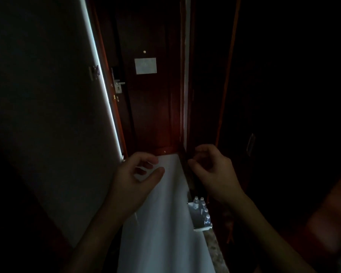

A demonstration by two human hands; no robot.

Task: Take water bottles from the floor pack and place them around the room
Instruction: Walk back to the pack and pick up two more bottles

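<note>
Both bare hands, left (138, 174) and right (211, 170), hang empty, fingers loosely curled; she should crouch toward the clear plastic bottle pack (201, 215) at five o'clock.

Left hand (135, 174) and right hand (215, 170) raised forward, forearms extended, fingers (146, 157) loosely curled, both empty

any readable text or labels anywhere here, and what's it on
Nothing can be read in this dark view.
Notice on the door: pale sheet, print too dim and blurred to read.
Water bottles in the floor pack: labels too small to read.
Door lock plate: no marking legible.
</note>
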